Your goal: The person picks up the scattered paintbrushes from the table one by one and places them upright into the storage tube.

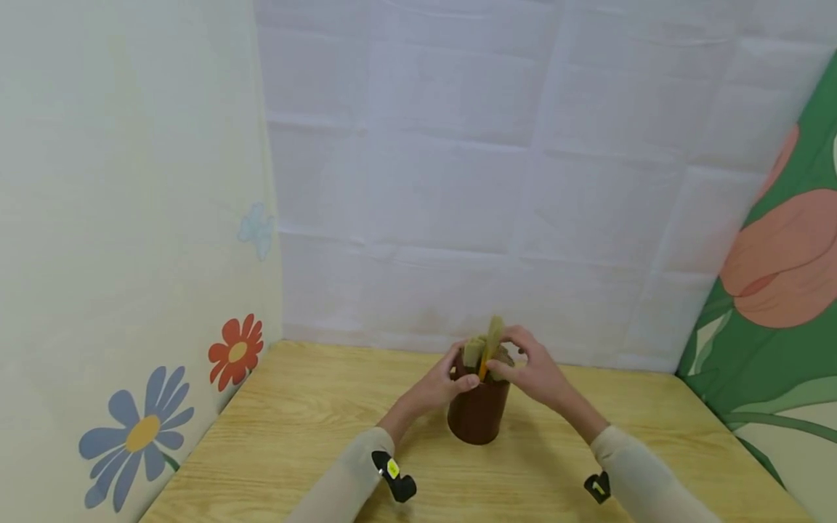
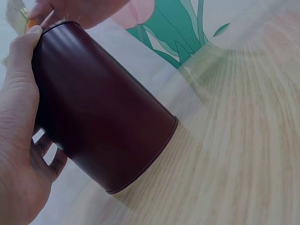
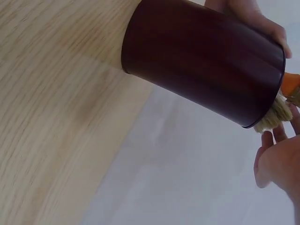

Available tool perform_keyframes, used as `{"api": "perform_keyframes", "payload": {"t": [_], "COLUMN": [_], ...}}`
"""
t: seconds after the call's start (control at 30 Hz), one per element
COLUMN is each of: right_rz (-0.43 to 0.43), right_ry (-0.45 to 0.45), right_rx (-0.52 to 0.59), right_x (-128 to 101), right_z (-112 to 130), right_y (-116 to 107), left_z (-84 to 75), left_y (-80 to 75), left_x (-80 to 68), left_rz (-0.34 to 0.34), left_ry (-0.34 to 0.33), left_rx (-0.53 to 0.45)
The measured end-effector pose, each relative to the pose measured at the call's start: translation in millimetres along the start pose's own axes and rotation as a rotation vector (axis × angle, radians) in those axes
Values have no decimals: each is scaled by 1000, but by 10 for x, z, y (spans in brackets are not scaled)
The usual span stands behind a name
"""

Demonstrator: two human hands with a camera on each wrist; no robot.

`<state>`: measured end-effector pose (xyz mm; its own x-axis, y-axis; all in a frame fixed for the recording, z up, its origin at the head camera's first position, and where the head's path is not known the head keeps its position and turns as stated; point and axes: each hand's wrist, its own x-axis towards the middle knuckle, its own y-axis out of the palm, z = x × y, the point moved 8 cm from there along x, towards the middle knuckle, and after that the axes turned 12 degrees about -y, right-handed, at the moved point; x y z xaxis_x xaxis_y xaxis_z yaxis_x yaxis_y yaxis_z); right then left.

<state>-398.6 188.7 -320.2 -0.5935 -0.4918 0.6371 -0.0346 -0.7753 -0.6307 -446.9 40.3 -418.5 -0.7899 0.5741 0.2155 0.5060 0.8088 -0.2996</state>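
Note:
A dark reddish-brown cylindrical holder (image 1: pixel 478 414) stands upright on the table, with several bristle-up paintbrushes (image 1: pixel 472 353) in its top. My left hand (image 1: pixel 439 383) grips the holder near its rim, the thumb on the near side; the left wrist view shows other fingers of the left hand (image 2: pixel 21 126) behind it. Over the opening, my right hand (image 1: pixel 532 369) pinches a paintbrush (image 1: pixel 495 334) with pale bristles and an orange handle, taller than the rest. In the right wrist view, bristles (image 3: pixel 276 115) show past the rim, beside the right hand (image 3: pixel 281 161); its grip is partly cut off.
The wood-grain table (image 1: pixel 327 428) meets a creased white cloth (image 1: pixel 451 181) at the back. A flower-printed panel (image 1: pixel 140 276) borders the left side, and a green panel with pink tulips (image 1: pixel 778 290) the right.

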Motion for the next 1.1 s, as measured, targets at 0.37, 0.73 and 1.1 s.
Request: {"api": "perform_keyframes", "payload": {"t": [0.37,0.73,1.1], "right_rz": [72,-112,-237], "right_ry": [-12,25,-71], "right_rx": [36,65,69], "right_x": [-99,-158,-149], "right_z": [-25,18,435], "right_y": [102,-28,-98], "left_z": [-6,-15,16], "left_y": [9,54,66], "left_x": [14,14,38], "left_rz": [1,7,25], "left_ry": [11,14,12], "left_rx": [-2,-20,-31]}}
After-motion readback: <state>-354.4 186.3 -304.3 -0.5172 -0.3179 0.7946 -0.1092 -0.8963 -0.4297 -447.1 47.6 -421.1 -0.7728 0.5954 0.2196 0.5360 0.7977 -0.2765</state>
